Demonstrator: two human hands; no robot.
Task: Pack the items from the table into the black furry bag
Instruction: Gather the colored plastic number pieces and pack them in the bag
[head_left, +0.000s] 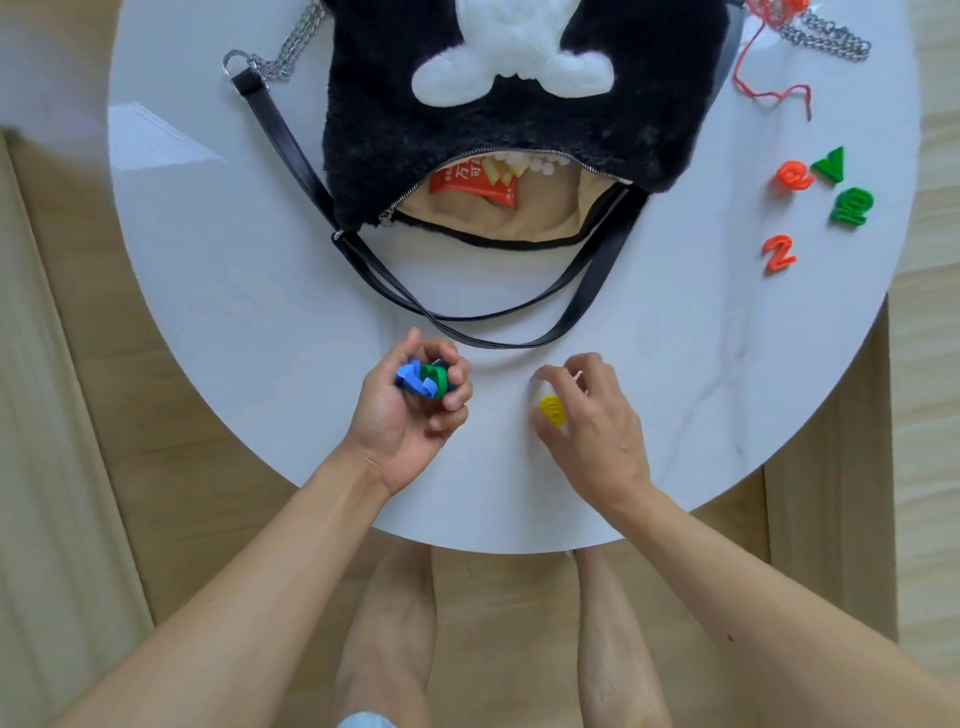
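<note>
Directly ahead, the black furry bag (467, 119) lies far of both hands, open mouth facing near; the left hand (410, 410), nearer it, cups blue and green pieces (423, 379); the right hand (592, 415) curls round a yellow piece (551, 410) on the desk (234, 291).

One bag (519, 119) is holding one packet (470, 188). Two orange pieces (793, 175) (778, 253) and two green pieces (831, 165) (852, 206) are lying loose. The right hand (595, 423) is pinching one yellow piece (550, 409), the left hand (410, 421) gripping one blue piece (409, 378) and a third green piece (436, 379). One yarn strand (769, 93) is lying apart.
</note>
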